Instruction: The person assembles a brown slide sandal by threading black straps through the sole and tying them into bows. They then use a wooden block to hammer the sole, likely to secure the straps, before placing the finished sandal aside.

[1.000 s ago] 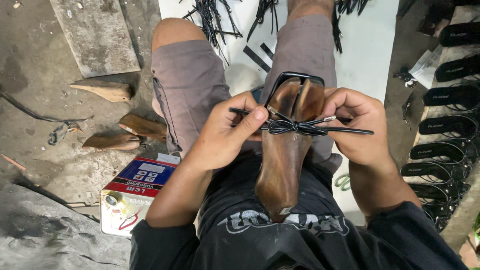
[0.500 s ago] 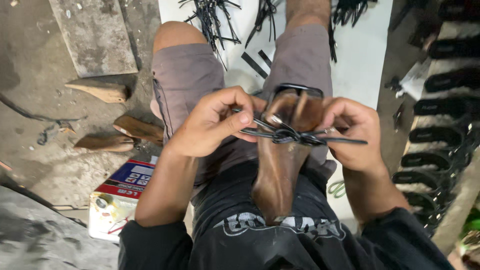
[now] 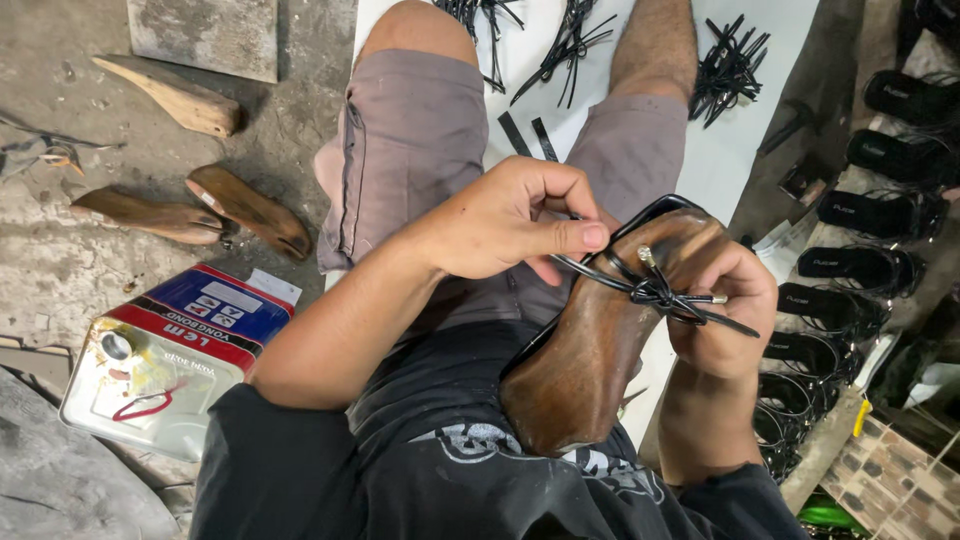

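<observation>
Head view: one brown wooden shoe last (image 3: 590,370) rests on the person's lap, heel end against the black shirt, toe end pointing away between the knees. Thin black glossy straps (image 3: 655,292) cross its upper part, gathered into a knot, with a black sole edge showing at the toe.

The left hand (image 3: 515,225) is curled nearly closed, thumb and forefinger pinching one end of the straps at the left flank of the last. The right hand (image 3: 725,305) wraps around the last's right side, fingers folded in, gripping the last and pressing a strap end that pokes out past the thumb.

On the grey floor at the left lie three more bare wooden lasts (image 3: 245,208), two side by side and one lighter one farther off. One flat metal can with a red, white and blue label (image 3: 170,350) lies near the left elbow. On the white sheet (image 3: 740,165) beyond the knees I count three loose bundles of black strap pieces (image 3: 728,68). Along the right edge runs a column of black sandals (image 3: 850,268), at least five; the lower ones are too crowded to count.

Compared with half a second earlier, the last has tilted so its toe points up to the right, the left hand has shifted onto the strap end at the left of the knot, and the camera has swung so the can sits more fully in sight.
</observation>
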